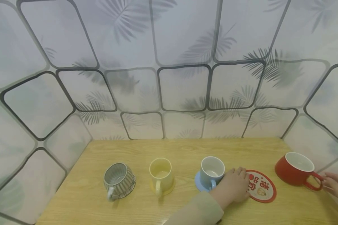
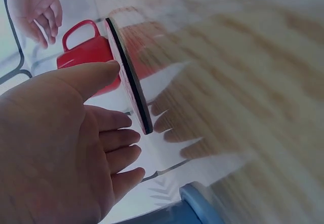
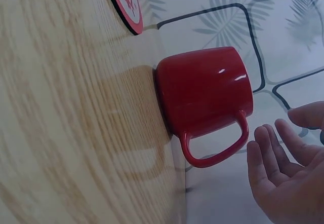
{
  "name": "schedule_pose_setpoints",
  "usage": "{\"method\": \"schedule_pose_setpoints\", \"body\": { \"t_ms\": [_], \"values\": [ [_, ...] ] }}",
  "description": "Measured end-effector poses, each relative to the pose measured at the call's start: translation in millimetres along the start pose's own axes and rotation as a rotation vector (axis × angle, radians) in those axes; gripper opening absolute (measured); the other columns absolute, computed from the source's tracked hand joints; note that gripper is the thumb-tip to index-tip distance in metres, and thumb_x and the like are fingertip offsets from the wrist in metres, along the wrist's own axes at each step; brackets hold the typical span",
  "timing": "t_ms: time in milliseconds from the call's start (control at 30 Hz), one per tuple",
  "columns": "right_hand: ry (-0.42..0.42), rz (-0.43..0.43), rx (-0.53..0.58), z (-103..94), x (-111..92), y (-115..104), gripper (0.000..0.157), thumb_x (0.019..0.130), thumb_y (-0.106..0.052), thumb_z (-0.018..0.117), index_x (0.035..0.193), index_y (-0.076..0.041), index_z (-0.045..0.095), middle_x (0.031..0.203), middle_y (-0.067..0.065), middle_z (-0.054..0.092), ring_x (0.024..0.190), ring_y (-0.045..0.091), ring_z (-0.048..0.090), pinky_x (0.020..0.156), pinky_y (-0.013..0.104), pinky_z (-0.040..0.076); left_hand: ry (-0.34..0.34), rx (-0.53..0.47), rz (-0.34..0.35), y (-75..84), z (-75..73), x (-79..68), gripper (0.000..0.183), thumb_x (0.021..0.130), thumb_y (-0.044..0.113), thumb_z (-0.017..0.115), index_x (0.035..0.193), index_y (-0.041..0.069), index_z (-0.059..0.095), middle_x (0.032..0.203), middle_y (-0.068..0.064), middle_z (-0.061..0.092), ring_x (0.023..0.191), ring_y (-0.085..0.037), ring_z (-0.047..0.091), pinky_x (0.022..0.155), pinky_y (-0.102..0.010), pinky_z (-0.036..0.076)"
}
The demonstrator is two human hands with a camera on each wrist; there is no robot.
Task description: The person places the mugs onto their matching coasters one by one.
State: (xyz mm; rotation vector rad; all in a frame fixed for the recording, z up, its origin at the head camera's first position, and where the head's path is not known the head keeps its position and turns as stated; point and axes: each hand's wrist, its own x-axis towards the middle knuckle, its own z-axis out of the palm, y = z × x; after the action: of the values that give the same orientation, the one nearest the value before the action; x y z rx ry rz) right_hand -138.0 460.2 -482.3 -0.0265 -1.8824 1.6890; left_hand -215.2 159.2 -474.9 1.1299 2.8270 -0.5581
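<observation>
A round red-rimmed coaster [image 1: 261, 186] with red characters lies on the wooden table, right of the middle. At its left edge is my left hand [image 1: 235, 187]; the left wrist view shows the thumb [image 2: 104, 76] by the rim of the coaster [image 2: 129, 77], its other fingers loosely extended. Whether the thumb touches the rim I cannot tell. A glossy red mug [image 1: 294, 170], white inside, stands upright to the right, its handle [image 3: 215, 158] pointing right. Just beyond that handle, my right hand [image 3: 288, 168] has relaxed fingers and holds nothing.
A blue mug [image 1: 212, 170] on a blue coaster [image 1: 198, 182] stands close to my left forearm. Farther left are a yellow mug [image 1: 161, 175] on a yellow coaster [image 1: 171, 187] and a grey striped cup [image 1: 119, 181]. Patterned walls [image 1: 183, 93] border the table.
</observation>
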Motion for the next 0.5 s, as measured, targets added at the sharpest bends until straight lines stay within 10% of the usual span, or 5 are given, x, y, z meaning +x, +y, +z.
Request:
{"method": "schedule_pose_setpoints", "body": {
  "t_ms": [200, 500],
  "values": [
    [0.083, 0.13, -0.29, -1.9, 3.0, -3.6, 0.052, 0.111, -0.002, 0.045, 0.106, -0.051, 0.061, 0.09, -0.045, 0.06, 0.076, -0.028, 0.059, 0.063, -0.004, 0.048, -0.013, 0.012, -0.015, -0.7, -1.7, -0.7, 0.07, 0.105, 0.07, 0.041, 0.166, 0.038, 0.028, 0.174, 0.018, 0.026, 0.162, 0.0, 0.024, 0.132, -0.021, 0.026],
    [0.13, 0.202, -0.362, -1.7, 3.5, 0.1, 0.048, 0.111, -0.005, 0.045, 0.11, -0.051, 0.057, 0.087, -0.05, 0.054, 0.074, -0.03, 0.054, 0.061, -0.005, 0.046, -0.052, -0.014, -0.053, 0.4, -2.5, -0.4, 0.072, 0.105, 0.071, 0.041, 0.167, 0.038, 0.026, 0.173, 0.02, 0.026, 0.161, 0.001, 0.024, 0.131, -0.02, 0.026]
  ]
}}
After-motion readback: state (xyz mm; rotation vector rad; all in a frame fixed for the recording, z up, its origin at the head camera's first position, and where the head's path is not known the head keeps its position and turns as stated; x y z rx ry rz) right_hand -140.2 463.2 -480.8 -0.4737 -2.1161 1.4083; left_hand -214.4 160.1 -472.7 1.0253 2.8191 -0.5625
